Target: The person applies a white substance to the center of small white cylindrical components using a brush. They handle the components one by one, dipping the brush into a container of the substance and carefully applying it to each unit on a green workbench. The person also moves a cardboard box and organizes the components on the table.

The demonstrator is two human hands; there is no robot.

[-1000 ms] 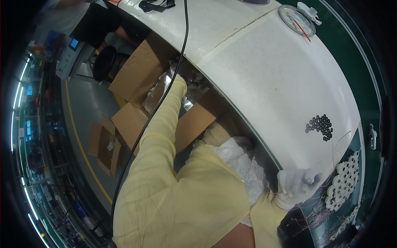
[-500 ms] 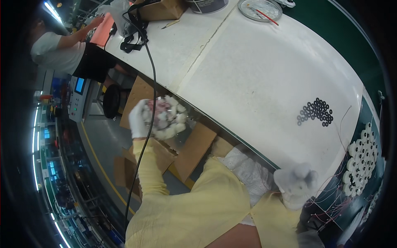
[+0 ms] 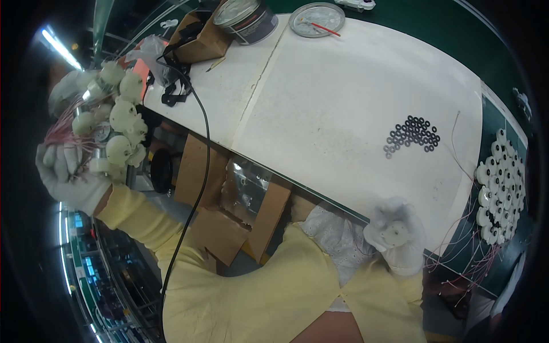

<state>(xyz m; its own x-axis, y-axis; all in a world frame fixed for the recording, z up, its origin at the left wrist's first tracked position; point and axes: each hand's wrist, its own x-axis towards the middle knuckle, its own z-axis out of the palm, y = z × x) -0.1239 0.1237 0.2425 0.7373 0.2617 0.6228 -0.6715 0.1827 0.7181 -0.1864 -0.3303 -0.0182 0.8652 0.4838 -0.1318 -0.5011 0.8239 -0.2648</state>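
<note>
My left hand, in a white glove, is raised at the far left and closed round a bunch of thin pinkish-red wires. From the wires hangs a cluster of round white plastic parts, some with silvery cylinders. At the table's near edge my right hand, also gloved in white, has its fingers curled round a single round white plastic part. Beyond that hand on the white table lies a group of small black rings.
Many similar white parts with black centres stand at the right, wires trailing. An open cardboard box sits below the table edge. A black cable crosses the view. At the back are a tin and a round lid with a red stick.
My left hand has lifted the bunch of wired parts from over the cardboard box, up and to the left. My right hand has turned, so the round part in it shows. The view has shifted.
</note>
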